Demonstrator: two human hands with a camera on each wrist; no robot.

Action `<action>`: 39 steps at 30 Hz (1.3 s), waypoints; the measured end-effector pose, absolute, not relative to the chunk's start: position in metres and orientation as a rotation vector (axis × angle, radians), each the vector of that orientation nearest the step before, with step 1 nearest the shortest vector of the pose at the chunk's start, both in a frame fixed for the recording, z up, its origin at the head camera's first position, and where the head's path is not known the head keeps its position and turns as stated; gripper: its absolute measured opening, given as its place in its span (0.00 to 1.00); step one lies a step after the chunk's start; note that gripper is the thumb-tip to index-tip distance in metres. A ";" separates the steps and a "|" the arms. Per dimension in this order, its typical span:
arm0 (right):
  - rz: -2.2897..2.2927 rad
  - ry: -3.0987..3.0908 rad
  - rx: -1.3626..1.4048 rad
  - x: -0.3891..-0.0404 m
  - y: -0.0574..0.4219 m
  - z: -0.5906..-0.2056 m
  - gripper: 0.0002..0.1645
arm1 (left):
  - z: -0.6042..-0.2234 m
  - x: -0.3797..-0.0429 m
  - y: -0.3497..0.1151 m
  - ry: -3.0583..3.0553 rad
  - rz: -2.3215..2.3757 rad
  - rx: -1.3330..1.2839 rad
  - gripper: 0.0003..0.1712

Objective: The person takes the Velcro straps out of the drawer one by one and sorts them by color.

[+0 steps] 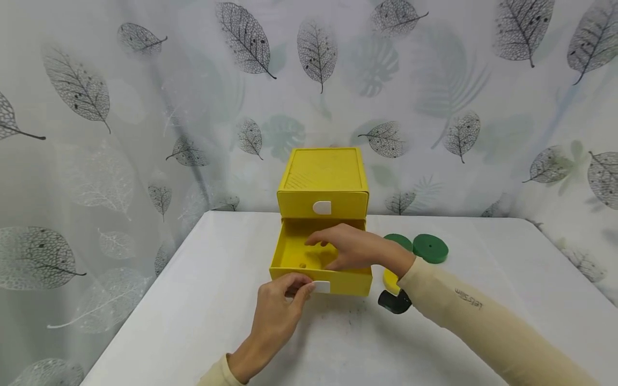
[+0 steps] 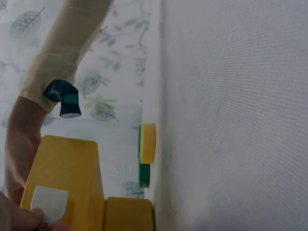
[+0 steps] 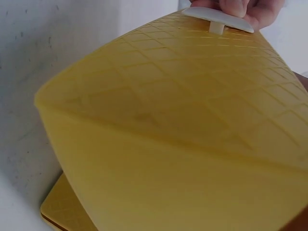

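Note:
A yellow two-drawer box [image 1: 323, 169] stands on the table, its lower drawer [image 1: 289, 244] pulled out. My left hand [image 1: 280, 305] pinches the white handle [image 1: 322, 287] on that drawer's front between thumb and fingers. In the left wrist view, the thumb presses on the same handle [image 2: 50, 204]. My right hand [image 1: 348, 247] reaches over the drawer from the right, fingers loosely bent and spread, with nothing visible between them. A small round yellowish piece [image 1: 302, 265] lies inside near the drawer's front. The right part of the drawer's inside is hidden by this hand.
Right of the box lie two green discs, the nearer one [image 1: 430, 248] beside the partly covered other [image 1: 398, 240]. A yellow disc [image 1: 391, 281] and a black elbow-shaped pipe piece [image 1: 394, 302] sit by the right sleeve [image 1: 463, 305]. A leaf-patterned curtain [image 1: 318, 107] hangs behind the white table [image 1: 217, 279].

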State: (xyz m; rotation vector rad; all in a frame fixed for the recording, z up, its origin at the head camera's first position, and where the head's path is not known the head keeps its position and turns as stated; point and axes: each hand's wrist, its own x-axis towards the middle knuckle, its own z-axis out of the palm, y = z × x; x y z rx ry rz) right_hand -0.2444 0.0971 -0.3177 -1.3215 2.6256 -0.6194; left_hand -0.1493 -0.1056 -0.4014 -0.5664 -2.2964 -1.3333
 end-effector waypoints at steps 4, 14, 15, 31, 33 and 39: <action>-0.591 2.607 -1.356 -0.250 0.091 -0.322 0.33 | -0.402 -0.149 -0.106 -2.293 -1.333 -0.562 0.04; -0.559 2.548 -1.411 -0.258 0.081 -0.332 0.32 | -0.402 -0.148 -0.106 -2.296 -1.334 -0.561 0.04; -0.552 2.549 -1.416 -0.259 0.080 -0.333 0.31 | -0.401 -0.148 -0.106 -2.297 -1.334 -0.560 0.04; -0.593 2.622 -1.376 -0.260 0.080 -0.335 0.30 | -0.400 -0.148 -0.105 -2.307 -1.336 -0.548 0.03; -0.597 2.638 -1.372 -0.260 0.082 -0.333 0.30 | -0.400 -0.147 -0.106 -2.310 -1.338 -0.545 0.03; -0.625 2.681 -1.350 -0.258 0.089 -0.327 0.32 | -0.400 -0.148 -0.106 -2.317 -1.343 -0.545 0.02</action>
